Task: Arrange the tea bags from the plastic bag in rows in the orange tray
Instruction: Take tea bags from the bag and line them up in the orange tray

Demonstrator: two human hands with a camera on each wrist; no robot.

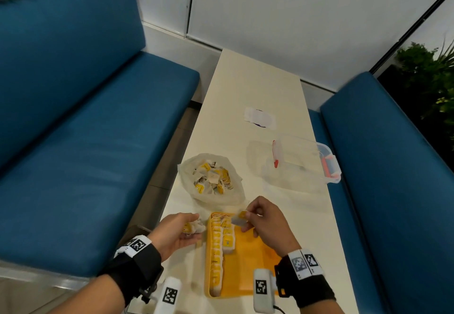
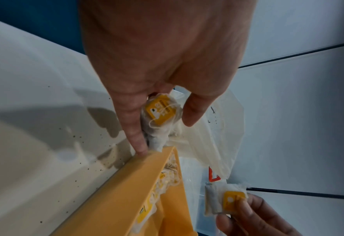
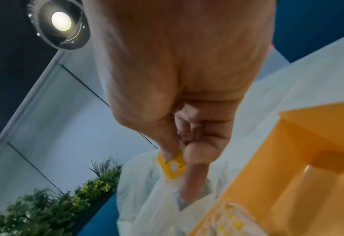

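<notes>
The orange tray (image 1: 248, 274) lies on the table's near end, with a full row of tea bags (image 1: 216, 257) along its left wall and a shorter second row (image 1: 228, 236) beside it. My left hand (image 1: 180, 231) holds a small bunch of tea bags (image 1: 194, 227) (image 2: 161, 118) just left of the tray's far corner. My right hand (image 1: 260, 217) pinches one tea bag (image 1: 239, 219) (image 3: 172, 167) by its yellow tag over the tray's far end. The plastic bag (image 1: 212, 181) with several loose tea bags lies open behind the tray.
A clear lidded box with red clips (image 1: 303, 162) stands at the right of the white table (image 1: 258, 87); a small white packet (image 1: 260, 118) lies farther back. Blue benches (image 1: 81, 126) flank the table. White tagged devices (image 1: 169, 296) sit near its front edge.
</notes>
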